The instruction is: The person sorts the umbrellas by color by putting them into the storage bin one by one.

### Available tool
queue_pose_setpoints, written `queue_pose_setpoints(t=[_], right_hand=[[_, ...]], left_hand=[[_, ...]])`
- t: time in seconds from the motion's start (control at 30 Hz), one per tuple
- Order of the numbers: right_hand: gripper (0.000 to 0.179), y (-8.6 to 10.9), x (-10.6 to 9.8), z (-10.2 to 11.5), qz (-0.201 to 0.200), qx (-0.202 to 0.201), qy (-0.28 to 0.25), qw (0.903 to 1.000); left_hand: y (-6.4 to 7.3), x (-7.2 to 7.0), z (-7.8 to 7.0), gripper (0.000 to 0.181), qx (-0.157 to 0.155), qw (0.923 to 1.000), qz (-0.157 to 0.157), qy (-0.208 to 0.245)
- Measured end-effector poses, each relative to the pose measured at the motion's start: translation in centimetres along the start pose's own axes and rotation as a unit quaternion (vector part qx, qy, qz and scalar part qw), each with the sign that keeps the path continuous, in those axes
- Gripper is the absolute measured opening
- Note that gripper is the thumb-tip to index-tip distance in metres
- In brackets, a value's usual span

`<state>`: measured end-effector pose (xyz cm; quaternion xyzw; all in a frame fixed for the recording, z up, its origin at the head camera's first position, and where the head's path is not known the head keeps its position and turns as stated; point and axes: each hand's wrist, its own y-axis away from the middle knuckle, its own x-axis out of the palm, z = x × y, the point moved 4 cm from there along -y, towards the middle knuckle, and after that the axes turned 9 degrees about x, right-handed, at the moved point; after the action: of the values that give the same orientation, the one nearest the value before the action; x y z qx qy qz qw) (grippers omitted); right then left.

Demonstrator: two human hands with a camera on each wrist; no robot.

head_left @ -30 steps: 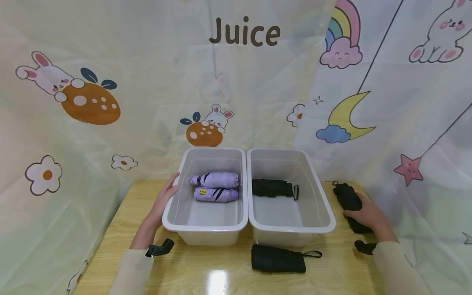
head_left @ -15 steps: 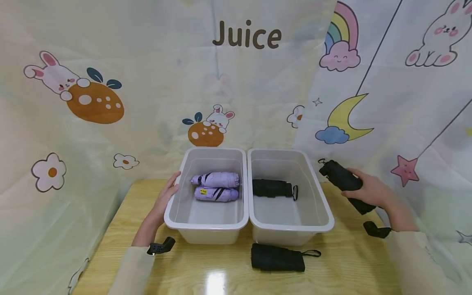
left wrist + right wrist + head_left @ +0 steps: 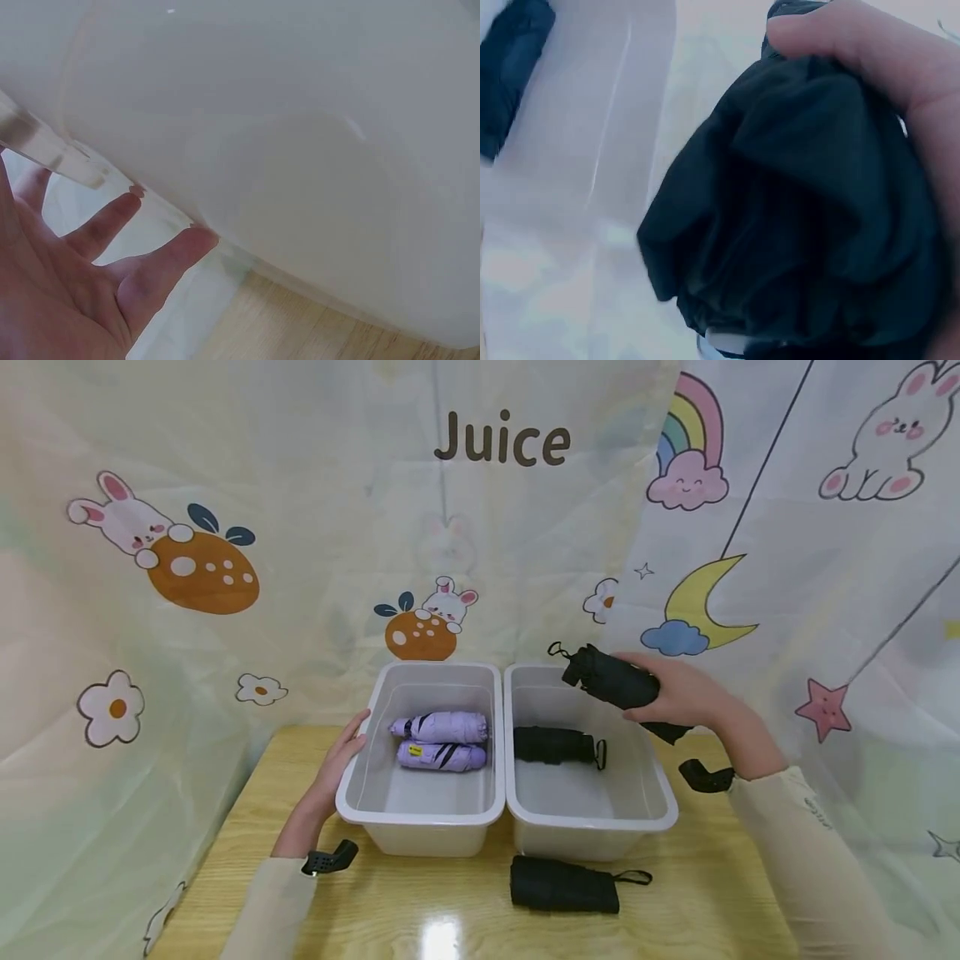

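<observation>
My right hand (image 3: 686, 693) grips a folded black umbrella (image 3: 618, 681) above the back right part of the right bin (image 3: 600, 822). Its strap loop points to the back left; in the right wrist view the umbrella's bunched fabric (image 3: 780, 202) fills the middle. Inside that bin another black umbrella (image 3: 553, 745) lies against the left wall. My left hand (image 3: 337, 764) touches the outer left side of the left bin (image 3: 420, 818), its fingertips at the wall in the left wrist view. Two purple umbrellas (image 3: 442, 727) lie side by side in the left bin.
A third black umbrella (image 3: 564, 885) with a strap loop lies on the wooden table (image 3: 390, 910) in front of the right bin. The two bins stand side by side, rims meeting. A printed cloth (image 3: 315, 568) hangs behind and around the table.
My right hand has lifted the black umbrella off the table's right side and carried it up and left over the right bin. My left hand stays at the left bin.
</observation>
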<state>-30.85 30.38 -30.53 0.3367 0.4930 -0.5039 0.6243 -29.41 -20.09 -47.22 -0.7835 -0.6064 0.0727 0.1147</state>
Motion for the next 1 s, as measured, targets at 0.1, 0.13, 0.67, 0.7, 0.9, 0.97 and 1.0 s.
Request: queue_pose_setpoints(t=[0.1, 0.13, 0.67, 0.7, 0.9, 0.97, 1.0], right_hand=[[0.087, -1.4, 1.2, 1.3, 0.022, -0.041, -0.014, 0.9988], [0.087, -1.8, 1.7, 1.7, 0.031, -0.056, -0.022, 0.9977], [0.088, -4.9, 10.3, 3.6, 0.146, -0.128, 0.025, 0.9807], [0.088, -4.9, 10.7, 3.6, 0.150, -0.127, 0.026, 0.9802], [0.086, -4.8, 12.2, 3.4, 0.178, -0.123, 0.027, 0.9759], [0.085, -4.8, 12.4, 3.3, 0.184, -0.125, 0.018, 0.9748], [0.085, -4.9, 12.5, 3.2, 0.188, -0.125, 0.006, 0.9741]], left_hand=[[-0.1, -0.1, 0.2, 0.054, -0.004, 1.0000, -0.001, -0.001], [-0.1, -0.1, 0.2, 0.054, -0.004, 1.0000, -0.002, 0.001], [0.0, -0.1, 0.2, 0.054, 0.005, 0.9999, -0.009, 0.006], [0.0, -0.1, 0.2, 0.054, 0.006, 0.9999, -0.010, 0.005], [0.0, -0.3, 0.2, 0.054, 0.006, 0.9999, -0.009, 0.004], [-0.1, -0.2, 0.2, 0.054, 0.005, 0.9999, -0.009, 0.002], [-0.1, -0.2, 0.3, 0.054, 0.006, 0.9999, -0.010, 0.001]])
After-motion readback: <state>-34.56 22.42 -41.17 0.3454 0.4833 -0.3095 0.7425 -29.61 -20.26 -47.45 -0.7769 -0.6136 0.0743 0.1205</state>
